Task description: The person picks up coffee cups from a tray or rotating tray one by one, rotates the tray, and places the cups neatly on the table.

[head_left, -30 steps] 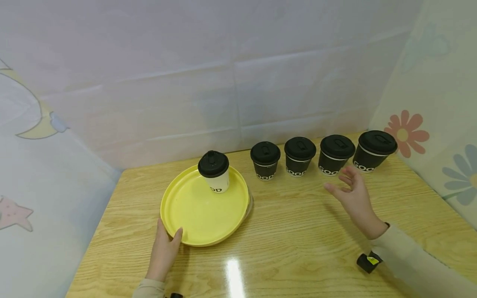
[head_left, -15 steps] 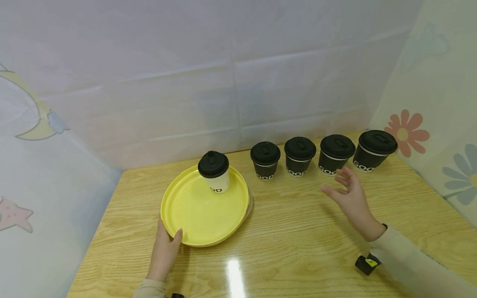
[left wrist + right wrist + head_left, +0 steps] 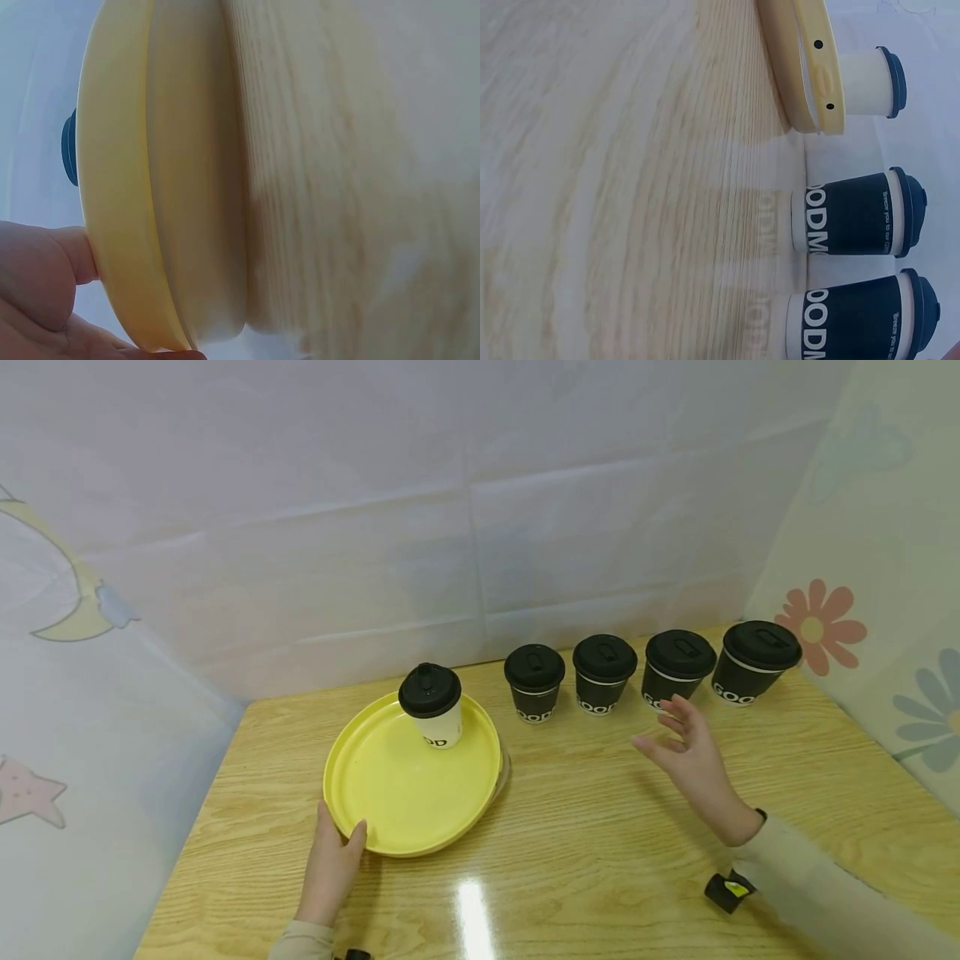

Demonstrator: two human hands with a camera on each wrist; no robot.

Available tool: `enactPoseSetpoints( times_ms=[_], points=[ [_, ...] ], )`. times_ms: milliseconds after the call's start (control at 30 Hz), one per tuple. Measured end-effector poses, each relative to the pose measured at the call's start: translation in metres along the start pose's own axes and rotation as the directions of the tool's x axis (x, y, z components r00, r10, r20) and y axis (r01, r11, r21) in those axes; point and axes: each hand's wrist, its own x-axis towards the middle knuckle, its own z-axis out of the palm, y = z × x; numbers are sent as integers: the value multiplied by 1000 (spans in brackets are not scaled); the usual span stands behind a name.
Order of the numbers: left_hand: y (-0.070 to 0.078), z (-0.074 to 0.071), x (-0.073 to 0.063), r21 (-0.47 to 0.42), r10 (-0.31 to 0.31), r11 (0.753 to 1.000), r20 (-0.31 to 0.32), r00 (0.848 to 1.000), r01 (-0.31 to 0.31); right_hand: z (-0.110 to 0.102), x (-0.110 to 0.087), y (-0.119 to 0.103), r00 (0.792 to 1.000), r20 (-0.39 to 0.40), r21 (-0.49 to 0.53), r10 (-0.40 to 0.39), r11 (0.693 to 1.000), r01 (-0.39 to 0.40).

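My left hand [image 3: 333, 860] grips the near-left rim of a round yellow tray [image 3: 405, 802], thumb and fingers at its edge. In the left wrist view, the tray's yellow rim [image 3: 112, 165] sits over a paler lower part [image 3: 199, 187]. A white paper cup [image 3: 441, 729] with a black lid stands upright on the tray's far side. My right hand [image 3: 697, 764] hovers over the table with fingers loosely bent and nothing held. Beyond it stand black lidded cups, the nearest being the third black cup [image 3: 667, 685] from the left.
Also in the back row are the first black cup [image 3: 535, 702], the second black cup [image 3: 597, 693] and the rightmost black cup [image 3: 738, 681]. They stand on the wooden table [image 3: 585, 860] near the cloth-covered back wall [image 3: 375, 568]. A patterned wall [image 3: 885, 568] borders the right.
My right hand has drifted slightly left, away from the rightmost cup. The left hand, the tray and the cups have stayed in place.
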Motion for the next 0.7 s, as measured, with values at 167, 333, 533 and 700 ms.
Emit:
enactPoseSetpoints(
  times_ms=[167, 333, 533, 700],
  points=[
    [0, 0, 0, -2, -8, 1000, 3, 1000, 8, 6, 0, -3, 1000, 20, -4, -2, 1000, 2],
    [1, 0, 0, 2, -10, 1000, 5, 1000, 10, 10, -1, -6, 999, 34, -13, -2, 1000, 3],
    [2, 0, -1, 4, 2, 1000, 4, 1000, -2, 15, 0, -10, 999, 37, -6, -8, 1000, 8],
    [2, 0, -2, 0, 17, 1000, 0, 1000, -17, 19, 0, -12, 999, 52, 6, -5, 1000, 5]
  ],
)
